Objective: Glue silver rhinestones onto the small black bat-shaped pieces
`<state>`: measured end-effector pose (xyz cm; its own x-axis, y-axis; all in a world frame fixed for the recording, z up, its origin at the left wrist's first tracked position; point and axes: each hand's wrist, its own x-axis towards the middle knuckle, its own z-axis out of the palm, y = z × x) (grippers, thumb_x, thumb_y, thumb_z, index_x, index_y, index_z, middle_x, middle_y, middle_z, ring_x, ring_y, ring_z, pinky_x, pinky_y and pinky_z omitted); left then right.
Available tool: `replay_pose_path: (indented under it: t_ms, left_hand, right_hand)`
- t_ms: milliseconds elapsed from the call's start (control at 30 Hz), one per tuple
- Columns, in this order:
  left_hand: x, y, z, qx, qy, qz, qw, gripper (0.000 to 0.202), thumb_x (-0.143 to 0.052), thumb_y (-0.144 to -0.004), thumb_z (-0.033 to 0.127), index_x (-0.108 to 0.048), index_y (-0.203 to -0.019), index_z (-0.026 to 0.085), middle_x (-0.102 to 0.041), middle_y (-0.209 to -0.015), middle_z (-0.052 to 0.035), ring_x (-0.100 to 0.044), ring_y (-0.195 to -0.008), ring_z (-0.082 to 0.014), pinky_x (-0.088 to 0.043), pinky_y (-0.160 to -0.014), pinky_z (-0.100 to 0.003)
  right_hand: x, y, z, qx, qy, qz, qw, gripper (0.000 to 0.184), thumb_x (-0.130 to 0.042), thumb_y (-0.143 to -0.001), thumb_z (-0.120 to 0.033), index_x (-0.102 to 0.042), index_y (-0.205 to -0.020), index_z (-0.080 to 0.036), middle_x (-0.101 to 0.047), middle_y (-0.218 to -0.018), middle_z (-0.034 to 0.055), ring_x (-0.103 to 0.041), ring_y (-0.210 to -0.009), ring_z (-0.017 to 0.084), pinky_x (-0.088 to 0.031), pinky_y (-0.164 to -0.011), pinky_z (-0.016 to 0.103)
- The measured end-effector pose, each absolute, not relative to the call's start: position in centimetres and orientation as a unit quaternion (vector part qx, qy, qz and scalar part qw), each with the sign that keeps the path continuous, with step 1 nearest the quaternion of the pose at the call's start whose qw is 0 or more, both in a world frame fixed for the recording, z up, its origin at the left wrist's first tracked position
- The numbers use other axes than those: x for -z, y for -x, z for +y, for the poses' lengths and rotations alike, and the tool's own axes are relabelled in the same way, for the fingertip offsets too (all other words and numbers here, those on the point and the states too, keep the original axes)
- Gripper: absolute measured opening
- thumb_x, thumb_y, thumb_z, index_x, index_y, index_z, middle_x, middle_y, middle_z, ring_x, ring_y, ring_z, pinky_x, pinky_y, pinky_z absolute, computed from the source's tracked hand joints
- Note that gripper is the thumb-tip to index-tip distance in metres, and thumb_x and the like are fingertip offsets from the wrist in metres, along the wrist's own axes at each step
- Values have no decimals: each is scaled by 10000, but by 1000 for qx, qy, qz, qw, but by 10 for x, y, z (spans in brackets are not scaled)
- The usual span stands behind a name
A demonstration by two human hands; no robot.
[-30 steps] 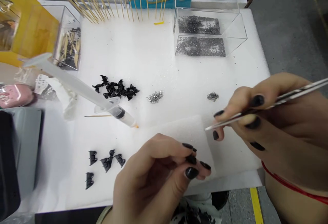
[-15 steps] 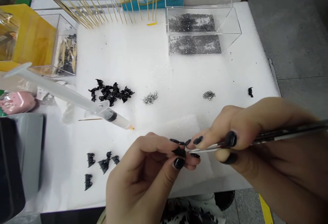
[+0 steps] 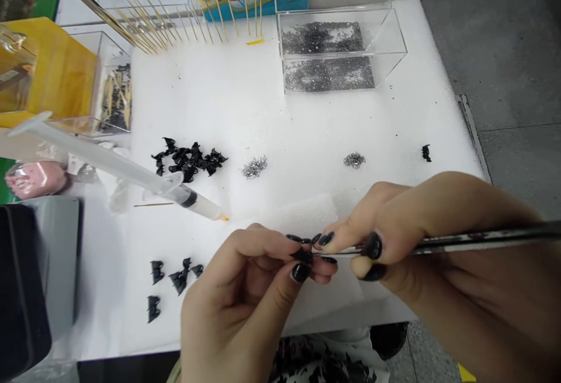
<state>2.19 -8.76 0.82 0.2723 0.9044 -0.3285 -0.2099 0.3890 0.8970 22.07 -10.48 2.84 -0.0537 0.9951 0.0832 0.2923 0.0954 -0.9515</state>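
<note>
Between its thumb and fingertips my left hand (image 3: pixel 241 295) pinches a small black bat-shaped piece (image 3: pixel 302 256), partly covered by the fingers. My right hand (image 3: pixel 407 213) grips a pair of tweezers (image 3: pixel 464 242), closed together, their tips touching the right side of that piece. Fingertips of both hands nearly meet there. To the left of my hands lie several loose black bat pieces (image 3: pixel 179 281), and farther back is a heap of similar pieces (image 3: pixel 190 161). A single bat piece (image 3: pixel 426 152) lies at the right, beyond my right hand.
A syringe (image 3: pixel 144 178) with an orange tip slants across the left. Two small piles of silvery bits (image 3: pixel 254 167) (image 3: pixel 354 160) lie mid-table. Behind are a clear box (image 3: pixel 397 49) over glitter, upright thin sticks (image 3: pixel 219 20) and a yellow container (image 3: pixel 65 73). A grey device (image 3: pixel 56 254) stands left.
My right hand has moved slightly left, and the tweezers' tips have come together against the black piece. My left hand keeps its pinch. The whole view has shifted a little.
</note>
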Motion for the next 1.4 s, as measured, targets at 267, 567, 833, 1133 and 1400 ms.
replay_pose_path:
  t_ms: [267,567,833,1133,1400]
  left_hand:
    - [-9,-22,-88,-409,-381,451,696,373,-802,-897,-55,-829,-988,306,-851,-846,90,-837,-801,-64,-585,-727,4]
    - [-7,-22,-89,-404,-403,447,689,314,-716,-1008,33,-822,-1035,328,-855,-875,65,-847,-830,-87,-615,-797,-51]
    - [-5,-20,-90,-414,-402,461,674,173,-817,-950,112,-821,-979,283,-821,-858,20,-847,-782,-140,-658,-761,-115]
    - [-3,-18,-90,-405,-413,428,695,307,-701,-1019,42,-814,-1051,325,-831,-900,61,-829,-871,-71,-611,-866,-61]
    - [-3,-17,-90,-404,-424,425,690,315,-687,-1019,23,-804,-1038,314,-823,-906,58,-826,-862,-88,-638,-850,-95]
  right_hand:
    - [-24,-222,-106,-401,533,-611,426,240,-610,-1060,-149,-511,-1057,-368,-781,-1029,-110,-805,-850,163,-677,-688,265]
    - [-25,-223,-104,-414,530,-613,414,193,-596,-1065,-183,-522,-1034,-358,-765,-959,-81,-797,-853,167,-683,-720,279]
    - [-23,-223,-103,-396,532,-617,424,183,-634,-1045,-183,-549,-1071,-344,-759,-1031,-13,-798,-893,207,-701,-760,309]
    - [-20,-224,-102,-450,500,-595,439,218,-638,-1039,-117,-551,-1067,-314,-771,-1054,-21,-817,-896,207,-726,-772,324]
    - [-21,-225,-102,-458,490,-594,443,204,-627,-1050,-109,-556,-1066,-300,-778,-1050,-7,-812,-896,201,-723,-798,334]
